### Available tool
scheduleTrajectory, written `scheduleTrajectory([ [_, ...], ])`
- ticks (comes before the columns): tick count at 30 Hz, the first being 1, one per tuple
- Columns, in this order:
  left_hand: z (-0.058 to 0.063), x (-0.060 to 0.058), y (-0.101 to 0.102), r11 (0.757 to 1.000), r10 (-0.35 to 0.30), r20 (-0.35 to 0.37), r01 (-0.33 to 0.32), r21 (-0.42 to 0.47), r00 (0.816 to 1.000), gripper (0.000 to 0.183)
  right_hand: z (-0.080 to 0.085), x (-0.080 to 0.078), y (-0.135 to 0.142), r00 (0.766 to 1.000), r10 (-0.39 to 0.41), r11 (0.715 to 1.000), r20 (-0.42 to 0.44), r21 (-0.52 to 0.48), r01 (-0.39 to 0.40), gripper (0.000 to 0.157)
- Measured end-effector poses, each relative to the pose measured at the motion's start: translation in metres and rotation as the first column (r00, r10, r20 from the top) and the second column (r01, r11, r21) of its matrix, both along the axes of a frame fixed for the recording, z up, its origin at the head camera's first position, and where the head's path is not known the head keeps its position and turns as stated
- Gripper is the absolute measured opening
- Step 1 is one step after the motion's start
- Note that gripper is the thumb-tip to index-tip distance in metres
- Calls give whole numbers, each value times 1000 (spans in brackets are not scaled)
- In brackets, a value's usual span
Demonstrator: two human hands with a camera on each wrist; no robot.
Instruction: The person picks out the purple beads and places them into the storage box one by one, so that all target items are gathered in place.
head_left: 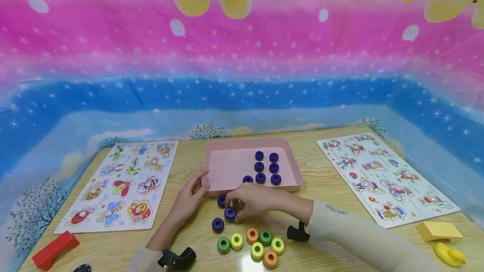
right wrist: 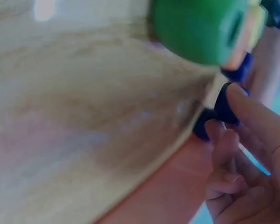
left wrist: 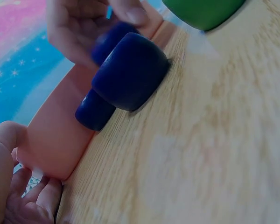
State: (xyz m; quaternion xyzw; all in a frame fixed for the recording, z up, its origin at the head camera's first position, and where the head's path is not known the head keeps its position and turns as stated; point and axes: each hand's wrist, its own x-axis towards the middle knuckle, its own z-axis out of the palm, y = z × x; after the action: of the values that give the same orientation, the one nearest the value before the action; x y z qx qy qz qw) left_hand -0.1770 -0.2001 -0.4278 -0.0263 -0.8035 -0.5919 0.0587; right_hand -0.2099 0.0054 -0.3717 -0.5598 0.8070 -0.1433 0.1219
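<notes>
A pink tray (head_left: 227,144) lies on the table, with several dark blue beads (head_left: 274,168) with holes in its right half. At the tray's front left corner my left hand (head_left: 190,192) grips the wall; the left wrist view shows its thumb at the rim and fingers low by the base. In front of the tray, my right hand (head_left: 253,200) pinches a blue bead (head_left: 230,213) between thumb and fingers, seen also in the right wrist view (right wrist: 224,105). Two more blue beads stand beside it, one close to the tray wall (head_left: 221,201), another nearer the front (head_left: 217,225).
Several green, yellow and orange beads (head_left: 257,251) stand in a cluster toward the front. Picture puzzle boards lie left (head_left: 126,188) and right (head_left: 378,175). A red block (head_left: 54,250) is front left; a yellow block (head_left: 438,231) and yellow toy duck (head_left: 448,255) are front right.
</notes>
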Motion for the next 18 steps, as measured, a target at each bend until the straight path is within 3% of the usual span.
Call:
scheduleTrajectory([
  [4, 0, 0, 0, 1000, 2, -2, -2, 5, 1000, 39, 11, -7, 8, 997, -50, 994, 52, -96, 55, 26],
  [8, 0, 1, 0, 1000, 5, -1, -5, -13, 1000, 39, 20, -23, 16, 986, -160, 971, 47, -172, 165, 25],
  [13, 1, 1, -1, 1000, 4, 1, -4, -23, 1000, 39, 14, -53, 20, 944, -330, 915, 3, -247, 320, 26],
  [18, 1, 1, 0, 1000, 0, 0, 0, -14, 1000, 39, 3, -76, 18, 904, -425, 890, -44, -201, 408, 26],
])
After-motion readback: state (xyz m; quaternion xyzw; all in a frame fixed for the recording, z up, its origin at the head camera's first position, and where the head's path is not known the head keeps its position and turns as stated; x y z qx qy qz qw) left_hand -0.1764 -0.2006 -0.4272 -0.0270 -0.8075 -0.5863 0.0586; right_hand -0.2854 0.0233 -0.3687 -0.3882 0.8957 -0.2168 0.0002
